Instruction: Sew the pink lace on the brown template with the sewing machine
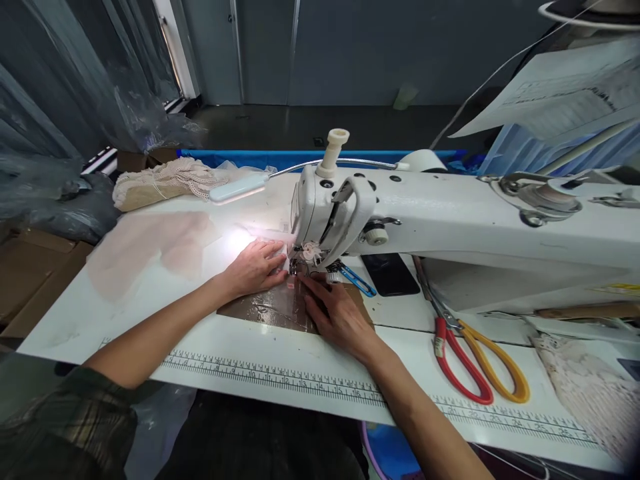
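My left hand (256, 268) lies flat on sheer pale fabric (165, 243), its fingers stretched toward the presser foot (293, 268) of a white sewing machine (430, 207). On the other side of the foot is my right hand (339, 312), with the index finger pointing at it and the thumb apart. Both hands rest over a brown, shiny, tape-like covering (260, 312) on the machine bed. A small red-and-white mark shows just in front of the foot. The machine's lamp (239, 189) lights the fabric brightly. Whatever lies under the fingertips is partly hidden.
Blue thread snips (357, 280) and a black phone (391, 274) lie under the machine arm. Scissors with red and yellow handles (475, 360) are to the right, near lace (590, 393). A tied lace bundle (160, 183) sits back left. A printed ruler (280, 380) follows the front edge.
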Demonstrator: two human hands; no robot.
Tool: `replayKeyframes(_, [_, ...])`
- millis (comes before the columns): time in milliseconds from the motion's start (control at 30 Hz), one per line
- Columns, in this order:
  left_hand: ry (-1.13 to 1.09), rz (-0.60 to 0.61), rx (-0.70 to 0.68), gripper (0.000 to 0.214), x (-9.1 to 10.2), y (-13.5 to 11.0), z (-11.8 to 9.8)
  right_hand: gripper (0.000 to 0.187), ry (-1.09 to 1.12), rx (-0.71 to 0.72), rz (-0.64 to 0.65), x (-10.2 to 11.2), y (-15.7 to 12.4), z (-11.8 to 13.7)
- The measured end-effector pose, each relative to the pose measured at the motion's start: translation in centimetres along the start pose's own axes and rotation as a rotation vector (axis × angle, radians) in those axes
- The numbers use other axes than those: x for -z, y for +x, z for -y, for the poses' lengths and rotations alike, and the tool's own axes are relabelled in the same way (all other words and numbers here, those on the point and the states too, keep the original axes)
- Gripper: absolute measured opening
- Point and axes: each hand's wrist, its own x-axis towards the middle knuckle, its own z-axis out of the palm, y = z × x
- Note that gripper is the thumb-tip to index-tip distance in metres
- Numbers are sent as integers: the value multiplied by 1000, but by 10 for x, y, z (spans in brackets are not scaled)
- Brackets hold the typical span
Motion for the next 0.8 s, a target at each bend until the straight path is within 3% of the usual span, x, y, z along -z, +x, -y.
replayKeyframes(133, [107,-100,19,33,4,-1,1,30,105,-148,-75,9,3,-1])
replayKeyframes(267, [100,-136,-100,32,18,-4,-4,23,171,-197,-81,14,6,0])
replayKeyframes(433, [14,9,-280,22,37,-19,-18,23,174,-192,100,30,15,-3])
replayKeyframes(533, [7,-10,-326,20,40,-32,-21,19,123,-171,218,37,26,-5])
replayKeyframes(700, [-123,-112,-348,18,31,-45,-24,25,40,-185,136,21,30,-5])
replayKeyframes(800, [-218,-134,-384,19,24,-45,-26,35,-11,-77,107,9,20,-3])
